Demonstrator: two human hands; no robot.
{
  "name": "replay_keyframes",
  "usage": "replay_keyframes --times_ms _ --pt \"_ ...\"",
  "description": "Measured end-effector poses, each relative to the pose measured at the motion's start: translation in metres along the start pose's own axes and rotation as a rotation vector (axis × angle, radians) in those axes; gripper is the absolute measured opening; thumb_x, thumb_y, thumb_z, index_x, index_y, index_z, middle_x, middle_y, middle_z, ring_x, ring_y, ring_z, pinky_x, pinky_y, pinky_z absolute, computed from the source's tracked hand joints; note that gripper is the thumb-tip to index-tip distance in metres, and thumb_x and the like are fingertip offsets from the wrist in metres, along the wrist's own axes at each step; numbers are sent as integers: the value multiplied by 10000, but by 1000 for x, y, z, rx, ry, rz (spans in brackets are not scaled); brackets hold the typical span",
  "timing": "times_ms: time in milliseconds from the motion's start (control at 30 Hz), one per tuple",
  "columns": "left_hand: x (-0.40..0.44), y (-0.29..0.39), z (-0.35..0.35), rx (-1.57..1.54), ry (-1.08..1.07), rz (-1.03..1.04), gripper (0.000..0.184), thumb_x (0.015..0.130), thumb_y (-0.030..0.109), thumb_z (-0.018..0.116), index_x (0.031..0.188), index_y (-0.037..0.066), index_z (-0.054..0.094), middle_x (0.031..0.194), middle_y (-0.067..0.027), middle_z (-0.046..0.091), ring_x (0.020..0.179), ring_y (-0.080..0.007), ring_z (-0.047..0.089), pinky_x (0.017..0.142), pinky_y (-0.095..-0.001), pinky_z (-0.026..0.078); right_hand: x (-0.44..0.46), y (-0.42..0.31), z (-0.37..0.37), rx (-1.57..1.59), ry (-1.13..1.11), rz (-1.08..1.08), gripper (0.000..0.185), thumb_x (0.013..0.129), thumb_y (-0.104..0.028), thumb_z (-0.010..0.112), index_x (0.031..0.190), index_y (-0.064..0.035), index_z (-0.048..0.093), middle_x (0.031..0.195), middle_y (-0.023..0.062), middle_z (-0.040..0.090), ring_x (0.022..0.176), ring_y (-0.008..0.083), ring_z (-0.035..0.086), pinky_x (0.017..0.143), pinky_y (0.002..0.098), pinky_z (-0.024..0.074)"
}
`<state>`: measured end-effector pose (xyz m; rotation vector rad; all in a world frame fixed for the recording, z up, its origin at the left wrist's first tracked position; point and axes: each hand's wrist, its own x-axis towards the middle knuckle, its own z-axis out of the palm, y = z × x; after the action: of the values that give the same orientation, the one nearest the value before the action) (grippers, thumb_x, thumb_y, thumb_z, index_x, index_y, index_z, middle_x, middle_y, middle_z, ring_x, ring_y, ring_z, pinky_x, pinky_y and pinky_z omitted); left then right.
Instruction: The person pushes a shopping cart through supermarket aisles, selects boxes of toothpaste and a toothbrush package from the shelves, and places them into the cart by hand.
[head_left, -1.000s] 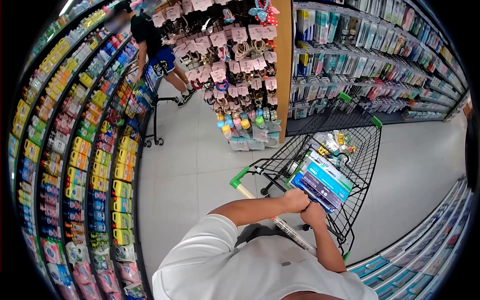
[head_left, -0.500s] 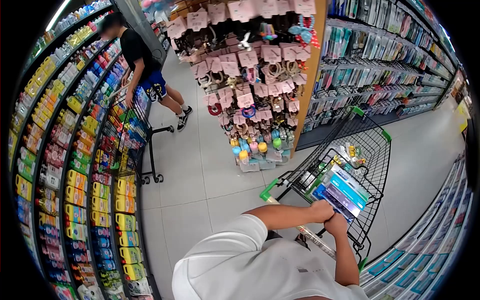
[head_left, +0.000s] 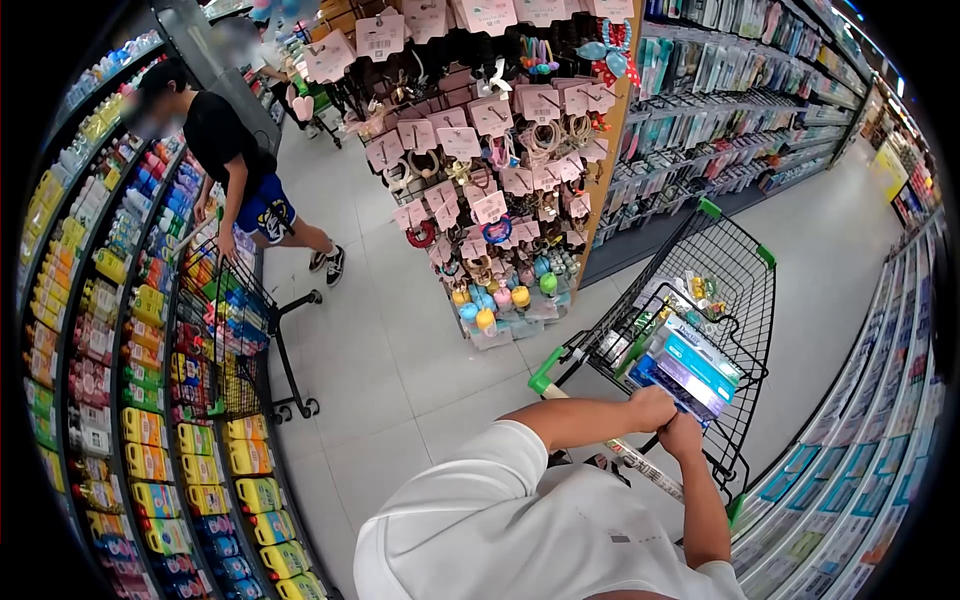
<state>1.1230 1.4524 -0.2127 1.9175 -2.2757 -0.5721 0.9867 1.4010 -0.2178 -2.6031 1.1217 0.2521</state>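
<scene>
My left hand (head_left: 652,408) and my right hand (head_left: 681,436) are close together over the front of the cart handle (head_left: 625,452), both with fingers curled. They are at the near edge of blue, white and purple boxes (head_left: 697,368) inside the black wire cart (head_left: 755,330). Whether the fingers hold the boxes or only rest beside them is hidden. Behind the boxes, small clear packages with yellow parts (head_left: 703,292) lie in the basket.
A person in a black shirt (head_left: 222,140) stands at left with another cart (head_left: 225,330). Bottle shelves (head_left: 150,400) line the left. A rack of hair accessories (head_left: 500,180) stands ahead, toothbrush shelves (head_left: 700,120) beyond, more shelves (head_left: 850,480) at right.
The person and their cart have shifted left and nearer. The view has turned, so the accessory rack and my cart appear further right than at first. My hands remain together.
</scene>
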Motion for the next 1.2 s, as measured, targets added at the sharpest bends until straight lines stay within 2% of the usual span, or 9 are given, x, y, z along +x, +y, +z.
replay_keyframes --times_ms 33,133,300,433,1033,1200 --pt "0 0 3 -24 16 -9 130 723 113 643 810 68 729 873 -121 703 842 -274 687 715 -379 551 -1 -2 -1 -3 -17 5 154 711 -166 665 764 -22 685 761 196 666 722 366 649 667 441 535" --pt "0 3 1 -42 23 -2 131 724 117 639 805 65 728 872 -125 704 841 -278 687 715 -383 551 -6 -2 0 -15 10 0 158 708 -179 674 758 -30 687 763 189 669 716 363 649 663 442 535" --pt "7 6 8 -30 2 24 127 721 123 636 790 69 729 862 -123 705 833 -277 689 711 -380 551 -7 2 1 -23 -4 60 245 706 -277 734 789 -48 705 779 185 677 739 358 657 691 442 532" --pt "11 5 12 -8 26 52 120 723 127 639 780 72 729 851 -113 708 820 -264 691 704 -370 550 -6 4 2 -24 5 96 253 700 -295 738 783 -59 707 761 181 675 729 358 657 692 440 531" --pt "24 -7 12 -4 5 142 116 724 126 632 778 89 727 864 -110 704 842 -268 684 707 -376 545 -6 -16 -9 92 106 204 185 724 -226 694 747 -43 699 749 202 663 734 378 649 682 462 523" --pt "37 -11 26 0 15 190 121 722 117 636 791 78 726 858 -111 700 829 -269 683 700 -378 544 -2 -7 -3 26 83 179 174 726 -210 688 746 -37 694 744 211 657 718 389 644 670 469 523"
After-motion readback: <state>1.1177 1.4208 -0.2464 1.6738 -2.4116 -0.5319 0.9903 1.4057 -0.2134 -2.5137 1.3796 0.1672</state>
